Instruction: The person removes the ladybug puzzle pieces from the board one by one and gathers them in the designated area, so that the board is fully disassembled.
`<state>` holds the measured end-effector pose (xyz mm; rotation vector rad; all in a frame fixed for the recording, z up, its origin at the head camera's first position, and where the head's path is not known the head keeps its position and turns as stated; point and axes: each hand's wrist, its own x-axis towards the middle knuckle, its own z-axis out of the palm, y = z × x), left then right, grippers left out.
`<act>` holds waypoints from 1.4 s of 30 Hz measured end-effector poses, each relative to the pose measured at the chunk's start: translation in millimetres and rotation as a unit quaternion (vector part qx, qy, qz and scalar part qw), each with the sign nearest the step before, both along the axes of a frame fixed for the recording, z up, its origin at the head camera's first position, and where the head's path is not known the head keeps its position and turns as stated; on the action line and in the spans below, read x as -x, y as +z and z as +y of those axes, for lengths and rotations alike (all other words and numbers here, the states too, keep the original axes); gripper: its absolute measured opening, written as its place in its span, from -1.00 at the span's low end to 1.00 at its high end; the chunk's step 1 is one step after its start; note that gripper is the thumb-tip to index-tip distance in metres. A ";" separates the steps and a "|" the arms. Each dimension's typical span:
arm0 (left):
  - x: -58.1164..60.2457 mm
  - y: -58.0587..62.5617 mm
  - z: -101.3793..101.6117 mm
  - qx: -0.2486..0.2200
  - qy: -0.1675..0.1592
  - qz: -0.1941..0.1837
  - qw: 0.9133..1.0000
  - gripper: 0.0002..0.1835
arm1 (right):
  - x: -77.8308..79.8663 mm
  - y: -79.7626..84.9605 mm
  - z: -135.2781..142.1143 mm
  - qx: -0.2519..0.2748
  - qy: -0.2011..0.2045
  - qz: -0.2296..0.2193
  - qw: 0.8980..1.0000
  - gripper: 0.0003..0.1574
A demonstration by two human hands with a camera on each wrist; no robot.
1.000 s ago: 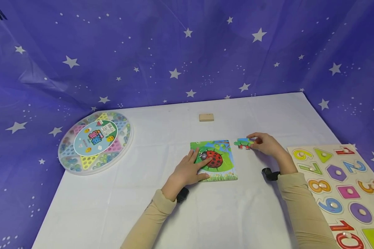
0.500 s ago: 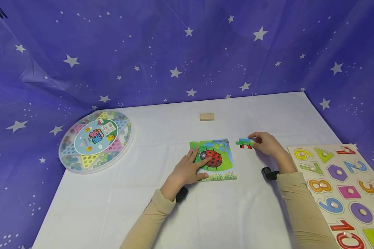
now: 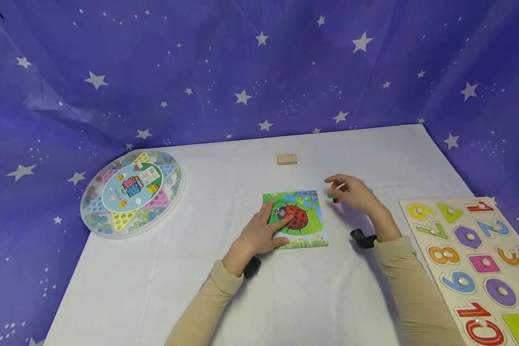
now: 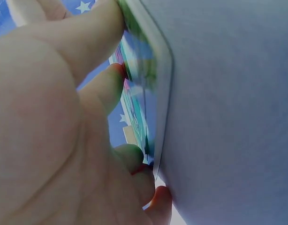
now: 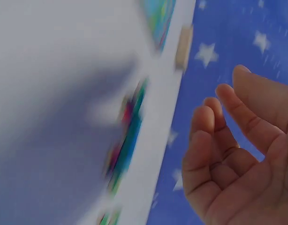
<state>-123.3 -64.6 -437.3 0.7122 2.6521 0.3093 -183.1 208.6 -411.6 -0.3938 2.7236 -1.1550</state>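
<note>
Square green jigsaw with a red spotted ladybird (image 3: pixel 297 218), left hand (image 3: pixel 259 233) laid across it

Jigsaw: just right of centre in the head view, flat on white cloth (image 3: pixel 199 288). Left hand: fingers extended over its left part, gripping nothing that I can see.

Right hand (image 3: pixel 352 191): right of the jigsaw, fingers loosely bent, holding nothing.

Loose green, blue and red jigsaw pieces (image 5: pixel 129 143): below the right hand, partly hidden; count uncertain.

Hazards, in my judgement: a sideways slip of the left hand might drag the jigsaw and part its seams; a low sweep of the right might scatter the loose pieces.

Containers: one round clear plastic case (image 3: pixel 183 180), left of frame, holding coloured marbles (image 3: pixel 101 226) around a dimpled pink, yellow and blue star, pale-blue printed label (image 3: pixel 132 187) at centre. One cream board (image 3: pixel 466 218), lower right, bearing knobbed coloured numerals and shapes (image 3: pixel 467 241), seemingly seated in recesses.
</note>
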 end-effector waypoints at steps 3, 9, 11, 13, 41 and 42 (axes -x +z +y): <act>1.1 -0.3 -0.1 0.001 0.005 -0.003 1.000 -0.32 | -1.4 3.9 -25.0 0.005 0.045 0.007 0.999 -0.60; 1.0 0.2 -0.7 0.013 0.009 0.002 1.000 -0.32 | -2.3 0.0 -70.9 -0.031 0.113 0.002 0.993 -0.58; 0.7 0.8 -0.7 0.016 0.012 0.004 1.000 -0.32 | -2.7 -3.1 -83.0 -0.051 0.121 -0.009 0.991 -0.55; 0.4 1.5 -0.4 0.018 0.014 0.006 1.000 -0.33 | -4.4 -5.5 -93.2 -0.078 0.124 -0.020 0.989 -0.50; 0.1 -1.4 -1.1 0.008 0.011 0.001 1.000 -0.35 | -9.2 -21.0 -108.8 -0.019 0.074 -0.065 0.995 -0.41; -0.2 -1.1 -1.2 0.008 0.011 0.001 1.000 -0.35 | -9.4 -21.3 -108.5 -0.016 0.072 -0.069 0.995 -0.40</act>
